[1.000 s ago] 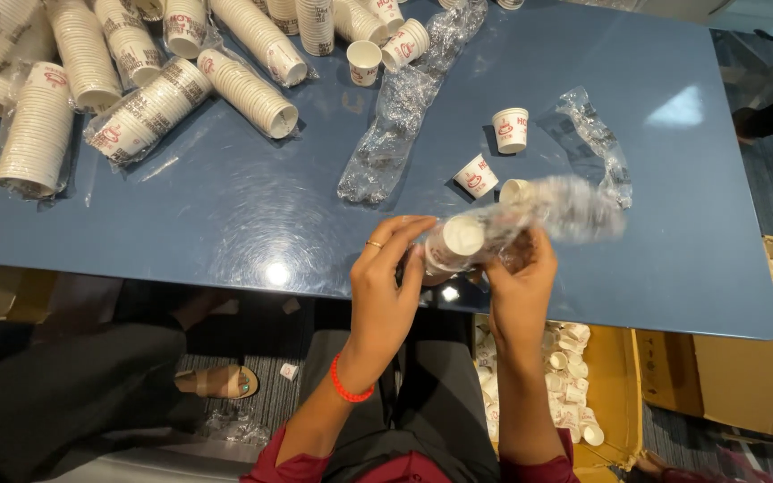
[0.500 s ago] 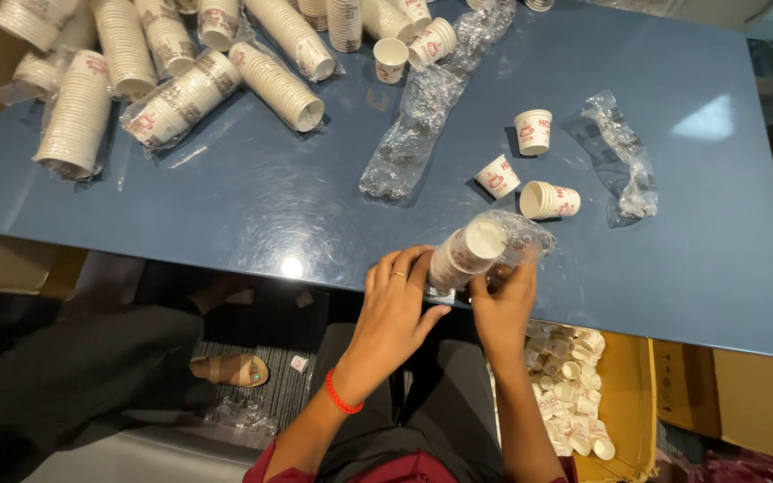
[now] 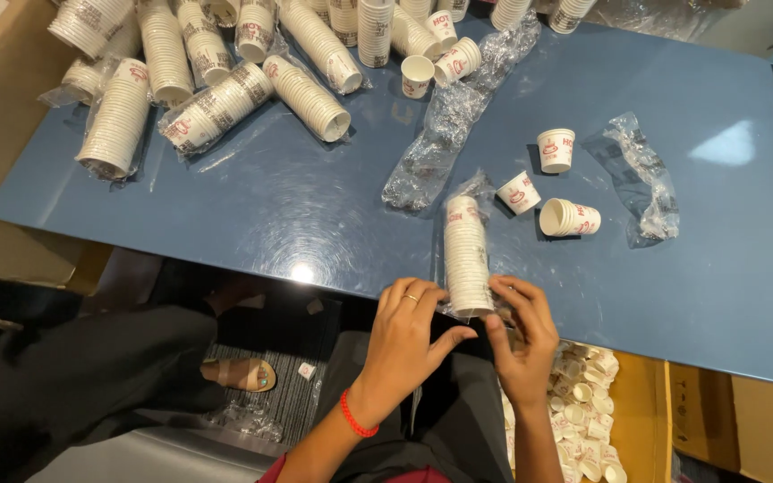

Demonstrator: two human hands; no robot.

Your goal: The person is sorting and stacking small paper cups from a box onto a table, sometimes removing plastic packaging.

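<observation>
A sleeved stack of white paper cups (image 3: 466, 252) lies on the blue table (image 3: 673, 268), pointing away from me, its near end at the table's front edge. My left hand (image 3: 409, 335), with a ring and a red wristband, grips that near end from the left. From the right, my right hand (image 3: 522, 333) pinches the clear plastic wrap around the same end. Three loose cups (image 3: 555, 148) (image 3: 519, 191) (image 3: 569, 217) sit just beyond to the right.
Several wrapped cup stacks (image 3: 216, 109) lie at the table's far left. Empty clear sleeves (image 3: 440, 134) (image 3: 641, 179) rest mid-table and right. A cardboard box of loose cups (image 3: 583, 402) stands on the floor under my right arm. A person's sandalled foot (image 3: 236, 374) shows below left.
The cup stack was held tilted up in both hands; it now lies flat on the table pointing away. My hands stayed at its near end. The camera shifted right.
</observation>
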